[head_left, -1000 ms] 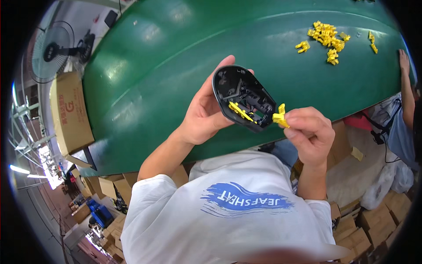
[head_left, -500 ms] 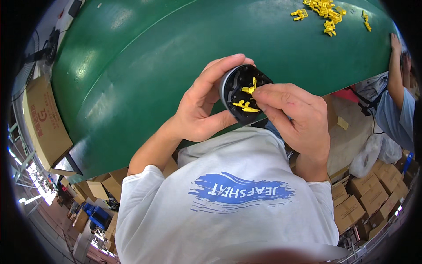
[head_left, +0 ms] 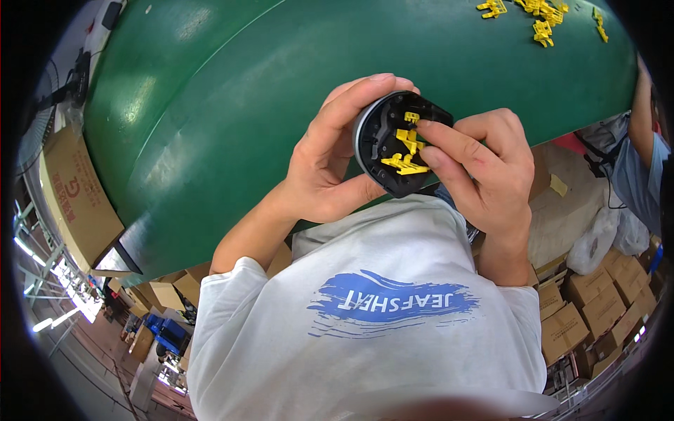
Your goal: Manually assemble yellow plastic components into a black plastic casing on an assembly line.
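My left hand (head_left: pixel 319 161) is wrapped round a black rounded plastic housing (head_left: pixel 375 140) with a silver-grey rim, its hollow inner side facing up. Inside it sit yellow plastic clips: a lower clip (head_left: pixel 405 165) lies near my left thumb side, and an upper clip (head_left: pixel 409 137) lies further up. My right hand (head_left: pixel 484 158) reaches in from the right, thumb and forefinger closed on the edge of the upper clip. The fingertips partly hide where they touch it.
A green work table (head_left: pixel 232 126) stretches ahead. Several loose yellow clips (head_left: pixel 544 31) lie at its far right. A cardboard box (head_left: pixel 81 196) stands at the left edge. Another person's arm (head_left: pixel 640 112) rests at the right edge. Stacked cartons (head_left: pixel 597 302) are at lower right.
The housing and both hands sit slightly further right and higher in view. The upper clip has turned and now lies lower inside the housing, with my right fingers still at it.
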{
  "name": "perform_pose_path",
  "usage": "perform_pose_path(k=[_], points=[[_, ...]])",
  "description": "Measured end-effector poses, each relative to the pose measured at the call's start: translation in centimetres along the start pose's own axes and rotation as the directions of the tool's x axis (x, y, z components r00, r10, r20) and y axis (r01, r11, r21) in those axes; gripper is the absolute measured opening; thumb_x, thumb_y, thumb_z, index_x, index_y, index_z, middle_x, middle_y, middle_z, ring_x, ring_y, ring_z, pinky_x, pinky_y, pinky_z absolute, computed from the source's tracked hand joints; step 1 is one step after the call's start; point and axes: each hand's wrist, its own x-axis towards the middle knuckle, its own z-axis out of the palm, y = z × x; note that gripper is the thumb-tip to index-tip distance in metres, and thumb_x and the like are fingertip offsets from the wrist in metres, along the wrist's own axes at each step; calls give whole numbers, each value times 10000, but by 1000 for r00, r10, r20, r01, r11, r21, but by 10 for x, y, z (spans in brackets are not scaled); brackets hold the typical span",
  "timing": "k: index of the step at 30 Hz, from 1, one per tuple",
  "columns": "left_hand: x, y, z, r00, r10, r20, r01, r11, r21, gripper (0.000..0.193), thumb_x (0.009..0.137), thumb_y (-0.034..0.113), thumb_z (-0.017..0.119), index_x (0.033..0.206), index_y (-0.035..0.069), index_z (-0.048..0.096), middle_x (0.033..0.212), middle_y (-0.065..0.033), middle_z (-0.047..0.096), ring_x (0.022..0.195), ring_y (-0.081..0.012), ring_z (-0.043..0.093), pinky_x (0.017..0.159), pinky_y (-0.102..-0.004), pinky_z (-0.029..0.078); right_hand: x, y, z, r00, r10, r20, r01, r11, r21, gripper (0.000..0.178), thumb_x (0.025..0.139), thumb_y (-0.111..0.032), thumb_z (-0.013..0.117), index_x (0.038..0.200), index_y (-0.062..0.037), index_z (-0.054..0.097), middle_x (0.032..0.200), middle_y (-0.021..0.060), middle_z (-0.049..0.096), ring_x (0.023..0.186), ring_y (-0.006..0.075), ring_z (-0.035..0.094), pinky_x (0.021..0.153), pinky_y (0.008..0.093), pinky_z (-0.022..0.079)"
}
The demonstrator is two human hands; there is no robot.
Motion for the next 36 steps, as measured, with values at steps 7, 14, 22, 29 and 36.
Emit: perform_pose_path(k=[7,14,22,29,36], points=[[-6,-4,9,995,23,-102,-36,991,-127,982,813,-32,882,1645,23,363,1585,-187,478,1427,-312,557,1172,-435,501,-1,-3,0,996,9,92,-10,1000,11,285,854,-254,859,1123,-162,834,843,-16,632,752,194,564,750,368,424],[-10,-7,1,996,-75,-57,71,995,-76,1072,823,79,923,1676,52,274,1599,-255,470,1440,-431,549,1168,-535,519,0,-6,2,983,100,157,-96,995,-30,256,894,-266,825,1120,-146,834,885,4,600,853,209,579,867,401,441],[-12,18,-18,967,-115,-226,127,991,37,1077,792,37,929,1677,56,315,1576,-190,525,1394,-283,580,1146,-427,516,0,19,12,990,16,139,-32,993,117,275,919,-235,814,1170,-124,826,955,47,648,922,252,609,935,419,472],[-156,128,-200,566,228,-792,350,804,481,695,1037,69,664,1657,97,352,1479,-129,577,1325,-268,604,1120,-453,524,22,106,-25,974,218,-70,-225,967,-117,354,989,-218,781,1323,-105,754,1026,88,740,870,231,714,814,346,560],[-457,237,-209,-212,707,-675,653,616,440,535,995,135,741,1467,22,518,1314,-176,674,1088,-290,691,845,-441,622,80,128,-23,962,265,-59,-267,880,-393,433,1022,-330,758,1397,-119,704,1058,53,749,824,156,680,774,327,553]])
